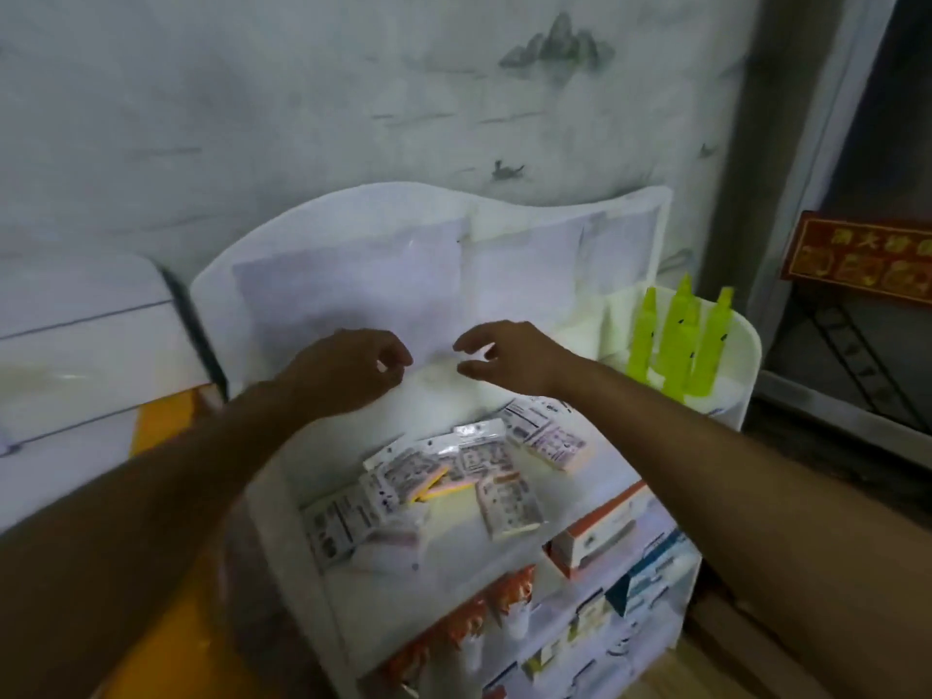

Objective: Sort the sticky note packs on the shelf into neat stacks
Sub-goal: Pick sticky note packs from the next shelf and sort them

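Observation:
Several sticky note packs (439, 481) in clear printed wrappers lie scattered on the top tier of a white shelf (282, 522). One pack (547, 438) lies apart at the back right, another (338, 527) at the front left. Both hands hover above the back of that tier, in front of the shelf's tall back panel. My left hand (348, 370) has its fingers loosely curled and holds nothing. My right hand (504, 355) faces it with fingers and thumb spread apart, also empty. Neither hand touches a pack.
Yellow-green highlighters (681, 340) stand in a white holder at the shelf's right. Lower tiers hold an orange-and-white box (595, 532), small boxes and orange-patterned items (454, 628). A white cabinet (75, 345) stands to the left, a red-and-gold sign (862, 254) to the right.

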A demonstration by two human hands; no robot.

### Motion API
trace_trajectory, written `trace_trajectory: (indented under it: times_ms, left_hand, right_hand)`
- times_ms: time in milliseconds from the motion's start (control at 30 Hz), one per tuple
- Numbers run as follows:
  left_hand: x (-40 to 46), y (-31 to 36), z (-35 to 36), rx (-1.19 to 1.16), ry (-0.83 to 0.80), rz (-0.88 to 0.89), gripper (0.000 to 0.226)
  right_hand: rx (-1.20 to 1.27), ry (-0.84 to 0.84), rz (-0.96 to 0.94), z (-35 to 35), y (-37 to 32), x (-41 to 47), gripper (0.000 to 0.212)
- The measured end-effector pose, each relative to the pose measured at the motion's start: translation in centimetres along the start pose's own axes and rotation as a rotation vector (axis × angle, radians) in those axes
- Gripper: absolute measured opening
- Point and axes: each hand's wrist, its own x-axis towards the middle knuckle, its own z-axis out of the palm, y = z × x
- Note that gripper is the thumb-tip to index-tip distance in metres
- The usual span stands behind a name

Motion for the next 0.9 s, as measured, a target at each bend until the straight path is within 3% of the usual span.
trace_trajectory:
  times_ms: [133,267,433,600,667,833,900]
  left_hand:
    - [3.0,4.6,6.9,0.135,-0.168,-0.034,0.024]
    - [2.5,5.0,12.9,0.164,-0.377,-0.11,0.026]
    - [2.9,3.9,16.2,0.175,-0.506,-0.201,0.03]
    - [3.8,3.5,17.5,0.166,-0.47,-0.191,0.031]
    - [4.2,3.6,17.8,0.125,-0.439,-0.18,0.031]
    - [4.8,4.1,19.2,0.045,-0.463,-0.23,0.037]
    - [5.1,4.0,19.9,0.055,-0.486,-0.242,0.038]
  right_hand:
    - [0.039,-0.061,0.097,1.1,9.3,0.3,0.036]
    - [0.035,-0.188,0.154,5.1,14.8,-0.8,0.034]
    - [-0.064,-0.261,-0.036,10.6,15.0,-3.6,0.034]
    - [-0.18,-0.256,-0.151,14.6,12.9,-5.8,0.084]
    - [-0.184,-0.295,-0.153,15.0,12.5,-6.3,0.091]
    - [-0.449,-0.313,-0.248,16.5,12.4,-7.6,0.074]
    - [-0.527,-0.258,-0.327,17.1,12.5,-8.2,0.051]
